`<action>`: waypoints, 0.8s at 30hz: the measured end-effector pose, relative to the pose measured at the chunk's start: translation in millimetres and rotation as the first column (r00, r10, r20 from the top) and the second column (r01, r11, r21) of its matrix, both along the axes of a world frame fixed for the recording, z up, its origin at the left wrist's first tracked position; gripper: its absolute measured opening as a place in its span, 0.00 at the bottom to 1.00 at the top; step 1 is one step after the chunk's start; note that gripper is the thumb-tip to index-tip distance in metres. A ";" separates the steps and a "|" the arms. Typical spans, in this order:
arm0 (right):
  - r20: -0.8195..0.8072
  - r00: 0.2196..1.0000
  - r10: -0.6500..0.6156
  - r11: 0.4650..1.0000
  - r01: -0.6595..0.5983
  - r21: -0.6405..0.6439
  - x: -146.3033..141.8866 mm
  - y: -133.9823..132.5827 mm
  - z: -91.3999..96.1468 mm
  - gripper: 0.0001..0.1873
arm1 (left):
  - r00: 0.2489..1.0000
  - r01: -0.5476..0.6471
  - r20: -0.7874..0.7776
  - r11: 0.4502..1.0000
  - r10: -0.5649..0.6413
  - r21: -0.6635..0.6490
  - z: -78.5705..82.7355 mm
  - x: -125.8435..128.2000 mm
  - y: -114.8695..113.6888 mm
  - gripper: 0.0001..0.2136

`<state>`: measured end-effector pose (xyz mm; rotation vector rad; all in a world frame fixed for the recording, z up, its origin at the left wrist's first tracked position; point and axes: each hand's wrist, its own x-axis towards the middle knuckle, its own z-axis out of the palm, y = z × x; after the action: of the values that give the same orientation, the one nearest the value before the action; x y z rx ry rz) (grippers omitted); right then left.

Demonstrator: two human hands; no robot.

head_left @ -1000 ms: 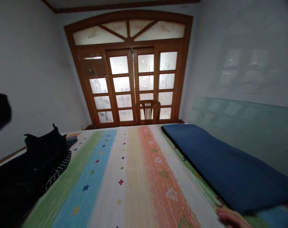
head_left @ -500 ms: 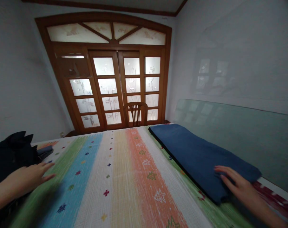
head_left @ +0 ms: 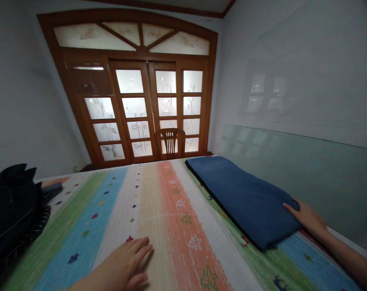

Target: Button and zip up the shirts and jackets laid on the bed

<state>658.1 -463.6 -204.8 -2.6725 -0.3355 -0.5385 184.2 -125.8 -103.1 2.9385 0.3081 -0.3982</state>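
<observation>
A folded dark blue blanket (head_left: 241, 194) lies along the right side of a bed covered by a striped, colourful sheet (head_left: 168, 210). My right hand (head_left: 307, 218) rests against the blanket's near end, fingers stretched flat on the fabric. My left hand (head_left: 125, 262) lies palm down on the sheet near the white and orange stripes, fingers extended and holding nothing.
A heap of black clothing (head_left: 10, 210) sits at the bed's left edge. A wooden chair (head_left: 170, 142) stands beyond the far end, in front of wooden glazed doors (head_left: 141, 109). A pale green panel (head_left: 307, 169) runs along the right wall.
My left hand slid from the left edge by the black clothes to the middle of the sheet. My right hand moved from the blanket's top to its near end.
</observation>
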 end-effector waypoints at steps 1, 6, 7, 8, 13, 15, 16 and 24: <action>-0.030 1.000 -0.002 0.999 0.001 -0.043 -1.0 1.9 -0.6 0.24 | 1.000 0.025 0.015 1.000 -0.025 0.011 -5.7 4.3 0.8 0.23; -0.090 0.996 0.014 0.977 -0.033 -0.212 -2.1 5.7 3.1 0.23 | 0.989 0.054 0.134 0.998 -0.060 0.044 -35.4 9.6 14.3 0.25; -0.095 0.995 0.022 0.972 -0.043 -0.232 -1.8 6.1 4.3 0.22 | 0.985 0.042 0.163 0.998 -0.048 0.042 -40.1 8.0 17.2 0.25; -0.102 0.994 0.031 0.967 -0.055 -0.250 -1.5 6.5 5.6 0.21 | 0.980 0.028 0.198 0.999 -0.035 0.041 -44.7 5.6 20.3 0.24; -0.135 0.988 0.079 0.942 -0.118 -0.314 -0.9 10.6 15.3 0.19 | 0.934 -0.044 0.358 0.997 0.016 0.069 -64.6 -12.6 37.2 0.23; -0.145 0.986 0.082 0.937 -0.126 -0.326 -1.2 12.4 20.7 0.19 | 0.920 -0.090 0.389 0.991 0.045 0.098 -68.5 -20.8 42.9 0.23; -0.149 0.986 0.078 0.936 -0.123 -0.328 -1.5 13.3 23.4 0.19 | 0.913 -0.113 0.403 0.987 0.058 0.114 -69.7 -24.8 45.4 0.23; -0.133 0.991 0.001 0.948 -0.043 -0.315 -5.0 20.6 43.1 0.13 | 0.853 -0.192 0.521 0.942 0.022 0.276 -107.8 -46.7 75.1 0.24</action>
<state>653.0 -442.9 -161.8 -2.9915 -0.4465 -0.3204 137.5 -50.7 -210.9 3.1585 0.4969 0.5022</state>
